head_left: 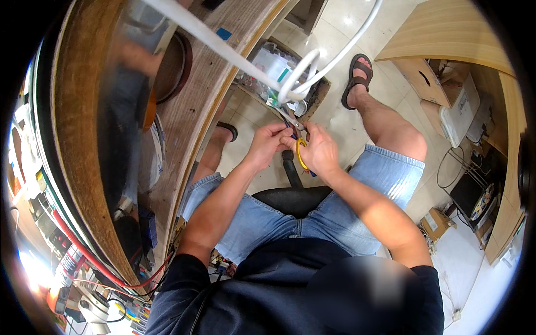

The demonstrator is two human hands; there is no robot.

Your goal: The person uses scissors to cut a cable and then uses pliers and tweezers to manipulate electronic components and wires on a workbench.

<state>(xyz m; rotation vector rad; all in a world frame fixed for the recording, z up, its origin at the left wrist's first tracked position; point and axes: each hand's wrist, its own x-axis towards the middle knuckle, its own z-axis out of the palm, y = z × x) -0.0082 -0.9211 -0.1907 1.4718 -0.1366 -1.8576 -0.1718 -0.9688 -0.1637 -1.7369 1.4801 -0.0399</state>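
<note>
My right hand point(319, 149) grips a metal cutting tool like scissors point(302, 154) with a yellow handle; a bit of blue shows below its grip. Its metal end points up and left toward an open box of clutter on the floor. My left hand point(267, 144) is closed, fingertips pinched beside the tool on something small and dark that I cannot make out. Both hands meet above the black seat point(285, 198) between my legs. A white cable point(218, 39) loops across the view above them.
A wooden worktop point(192, 95) with cables and equipment runs along my left. The open box point(318, 95) holds bags and scraps. At right stand a wooden desk point(441, 28), a cardboard box point(435, 222) and other clutter. My sandalled feet rest on the tiled floor.
</note>
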